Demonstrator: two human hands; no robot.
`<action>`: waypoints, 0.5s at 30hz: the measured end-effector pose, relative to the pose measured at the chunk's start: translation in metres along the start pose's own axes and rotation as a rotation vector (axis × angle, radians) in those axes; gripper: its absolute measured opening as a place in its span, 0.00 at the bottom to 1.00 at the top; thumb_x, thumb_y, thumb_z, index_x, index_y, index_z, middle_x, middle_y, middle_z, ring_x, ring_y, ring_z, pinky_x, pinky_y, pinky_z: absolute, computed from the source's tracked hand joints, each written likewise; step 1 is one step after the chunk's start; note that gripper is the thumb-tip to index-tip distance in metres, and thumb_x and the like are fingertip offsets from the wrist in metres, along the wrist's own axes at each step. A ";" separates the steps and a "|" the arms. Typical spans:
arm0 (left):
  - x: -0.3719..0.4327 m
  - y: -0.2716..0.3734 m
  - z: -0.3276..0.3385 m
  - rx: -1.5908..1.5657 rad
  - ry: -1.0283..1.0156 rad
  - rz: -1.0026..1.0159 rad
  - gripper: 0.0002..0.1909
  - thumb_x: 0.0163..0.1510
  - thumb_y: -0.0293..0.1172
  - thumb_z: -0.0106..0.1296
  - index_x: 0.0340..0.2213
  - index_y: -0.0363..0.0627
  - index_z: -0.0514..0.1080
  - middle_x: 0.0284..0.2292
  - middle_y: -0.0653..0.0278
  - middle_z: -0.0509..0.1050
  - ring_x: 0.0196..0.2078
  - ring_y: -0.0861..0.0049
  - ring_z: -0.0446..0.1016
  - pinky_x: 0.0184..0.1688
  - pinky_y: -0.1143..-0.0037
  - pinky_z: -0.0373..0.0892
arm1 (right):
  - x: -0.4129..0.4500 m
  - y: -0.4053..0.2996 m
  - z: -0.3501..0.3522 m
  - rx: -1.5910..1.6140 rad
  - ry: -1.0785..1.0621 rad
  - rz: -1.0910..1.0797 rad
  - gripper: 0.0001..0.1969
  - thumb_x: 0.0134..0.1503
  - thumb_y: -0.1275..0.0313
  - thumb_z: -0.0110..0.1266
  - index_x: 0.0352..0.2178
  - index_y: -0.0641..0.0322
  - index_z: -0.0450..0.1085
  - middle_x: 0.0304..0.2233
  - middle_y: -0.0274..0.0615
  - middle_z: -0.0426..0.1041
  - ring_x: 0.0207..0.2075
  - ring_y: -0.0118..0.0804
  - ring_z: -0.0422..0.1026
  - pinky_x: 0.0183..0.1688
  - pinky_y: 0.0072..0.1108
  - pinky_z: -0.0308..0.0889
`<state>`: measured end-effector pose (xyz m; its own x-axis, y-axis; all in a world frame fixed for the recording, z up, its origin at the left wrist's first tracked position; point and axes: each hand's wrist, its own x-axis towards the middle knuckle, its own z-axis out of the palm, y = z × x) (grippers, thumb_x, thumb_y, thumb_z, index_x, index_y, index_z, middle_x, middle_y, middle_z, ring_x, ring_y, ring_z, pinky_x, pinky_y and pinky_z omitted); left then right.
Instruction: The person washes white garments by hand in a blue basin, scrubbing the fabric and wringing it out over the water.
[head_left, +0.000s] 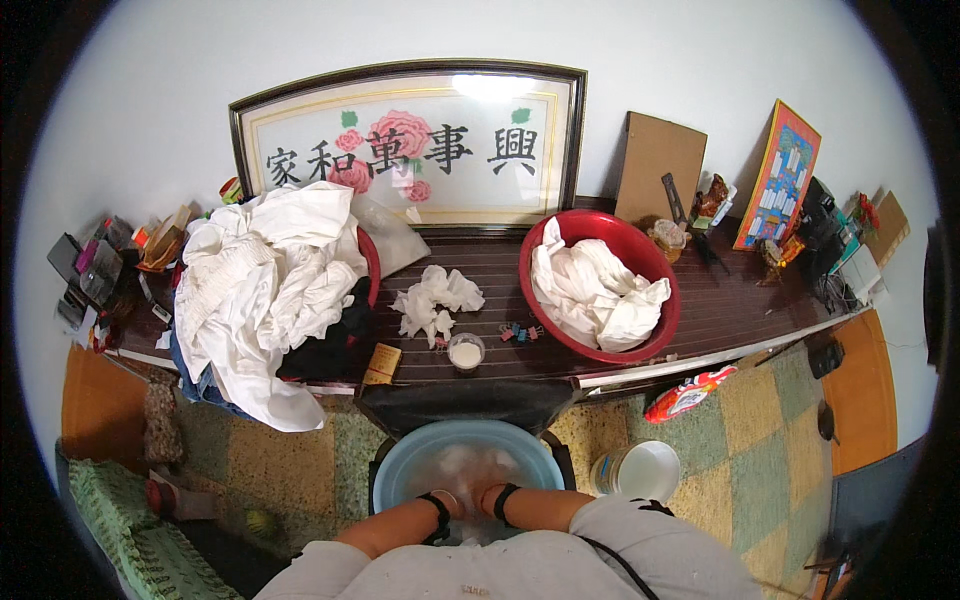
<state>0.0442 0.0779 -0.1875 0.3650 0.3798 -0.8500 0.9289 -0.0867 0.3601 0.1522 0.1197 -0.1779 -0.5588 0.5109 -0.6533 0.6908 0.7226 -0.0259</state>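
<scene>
A light blue plastic basin (390, 457) of cloudy, sudsy water rests on a black chair (465, 401) in front of me. My left hand (459, 501) and my right hand (491, 495) reach down into the water close together, each with a black band at the wrist. Foam and murky water hide the fingers, so what they hold cannot be told. Pale foam or cloth shows just beyond them. On the table, a red basin (660, 330) to the right holds white cloth (592, 292). To the left, white garments (255, 285) are heaped over another red basin (369, 262).
On the dark table (480, 251) lie crumpled tissues (435, 296), a small cup of white powder (466, 351), binder clips (521, 333) and a yellow box (382, 364). A framed calligraphy picture (405, 150) leans behind. A white bucket (649, 472) and a red packet (690, 394) are at right.
</scene>
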 end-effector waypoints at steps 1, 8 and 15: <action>0.001 -0.001 0.000 -0.001 0.001 -0.002 0.61 0.44 0.74 0.48 0.66 0.55 0.33 0.66 0.51 0.41 0.68 0.50 0.42 0.66 0.53 0.46 | 0.000 0.001 0.000 0.012 -0.012 -0.017 0.41 0.49 0.55 0.62 0.62 0.54 0.55 0.62 0.50 0.57 0.61 0.51 0.59 0.62 0.43 0.54; -0.002 -0.001 0.009 0.041 0.056 -0.040 0.57 0.46 0.72 0.47 0.66 0.56 0.37 0.66 0.53 0.43 0.68 0.52 0.43 0.66 0.54 0.46 | -0.007 0.001 0.001 0.053 -0.034 -0.066 0.40 0.49 0.56 0.61 0.61 0.55 0.56 0.62 0.51 0.57 0.61 0.52 0.60 0.61 0.42 0.56; -0.012 0.000 0.026 0.071 0.185 -0.174 0.54 0.48 0.71 0.47 0.66 0.58 0.40 0.66 0.55 0.45 0.68 0.54 0.44 0.66 0.55 0.46 | -0.020 0.015 0.010 0.082 -0.014 -0.172 0.39 0.49 0.57 0.61 0.61 0.55 0.56 0.62 0.51 0.58 0.60 0.53 0.61 0.60 0.41 0.58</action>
<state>0.0411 0.0494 -0.1870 0.1874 0.5559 -0.8099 0.9812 -0.0671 0.1810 0.1787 0.1155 -0.1729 -0.6659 0.3760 -0.6444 0.6212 0.7578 -0.1996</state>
